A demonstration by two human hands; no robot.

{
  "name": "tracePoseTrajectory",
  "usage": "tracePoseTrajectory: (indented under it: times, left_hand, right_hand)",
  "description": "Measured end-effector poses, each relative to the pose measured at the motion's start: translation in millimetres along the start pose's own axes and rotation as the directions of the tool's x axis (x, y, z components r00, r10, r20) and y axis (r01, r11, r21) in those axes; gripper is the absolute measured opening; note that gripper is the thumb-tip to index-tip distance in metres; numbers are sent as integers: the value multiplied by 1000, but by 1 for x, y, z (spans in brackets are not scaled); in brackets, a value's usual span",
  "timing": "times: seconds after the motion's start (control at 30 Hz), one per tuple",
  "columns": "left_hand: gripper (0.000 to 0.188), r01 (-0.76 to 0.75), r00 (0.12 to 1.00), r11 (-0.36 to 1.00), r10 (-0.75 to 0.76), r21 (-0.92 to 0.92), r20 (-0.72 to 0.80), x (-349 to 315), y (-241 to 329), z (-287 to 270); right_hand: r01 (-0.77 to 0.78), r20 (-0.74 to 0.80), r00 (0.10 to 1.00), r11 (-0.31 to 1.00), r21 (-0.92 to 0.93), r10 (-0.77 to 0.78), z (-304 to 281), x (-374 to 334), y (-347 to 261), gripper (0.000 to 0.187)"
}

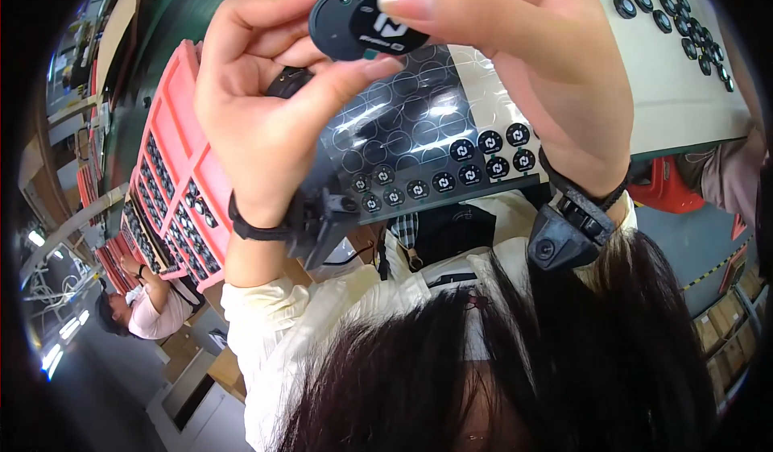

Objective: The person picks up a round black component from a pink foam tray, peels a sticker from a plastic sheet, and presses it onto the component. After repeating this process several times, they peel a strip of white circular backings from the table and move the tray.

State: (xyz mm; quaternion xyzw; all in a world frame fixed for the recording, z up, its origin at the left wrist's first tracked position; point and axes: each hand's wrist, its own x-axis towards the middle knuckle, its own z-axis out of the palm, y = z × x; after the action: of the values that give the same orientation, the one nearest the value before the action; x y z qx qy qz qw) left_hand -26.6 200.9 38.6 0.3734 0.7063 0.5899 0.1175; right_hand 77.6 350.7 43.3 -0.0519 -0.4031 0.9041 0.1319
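Up close at the top of the head view, my left hand (254, 97) grips a round dark plastic disc (328, 29) by its rim. A second small black part (290, 82) sits in the curled fingers of that hand. My right hand (564, 49) pinches a round black sticker (393, 36) with a white mark, thumb on its upper edge. The sticker overlaps the disc's right side; whether it is stuck down I cannot tell. Below the hands lies a clear sticker sheet (386, 134) with bare circle outlines and several black round stickers (470, 175) along its near side.
At the left stands a pink divided tray (183, 105) full of small black round parts. More black round parts (688, 26) lie on the white table (668, 101) at the right. Another person (153, 303) works at the far left; a red stool (664, 186) stands below the table.
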Motion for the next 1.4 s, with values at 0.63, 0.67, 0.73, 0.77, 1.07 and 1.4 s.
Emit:
tracePoseTrajectory:
  times: [0.63, 0.67, 0.73, 0.77, 1.07, 1.4]
  left_hand:
    - [45, -241, 968, 969, 244, 58, -55, -11, 7, 16]
    - [45, -246, 966, 968, 250, 60, -71, -11, 6, 17]
    - [46, -253, 963, 964, 259, 77, -75, -11, 6, 20]
    - [46, -258, 960, 961, 267, 100, -86, -12, 6, 20]
    - [48, -322, 921, 936, 345, 142, -182, -16, -1, 24]
    - [52, -368, 907, 918, 390, 150, -161, -16, 4, 31]
  right_hand:
    - [-136, 49, 990, 987, 88, 132, 7, 1, 6, 13]
    - [-133, 46, 991, 987, 92, 129, 8, 1, 6, 13]
    - [-105, 33, 994, 990, 93, 102, 10, 0, 7, 13]
    - [-93, 31, 995, 991, 95, 91, 11, -1, 8, 13]
    - [-110, 32, 994, 985, 132, 106, 10, 0, 16, 22]
    - [-86, -91, 992, 996, -4, 85, 0, -12, 14, 35]
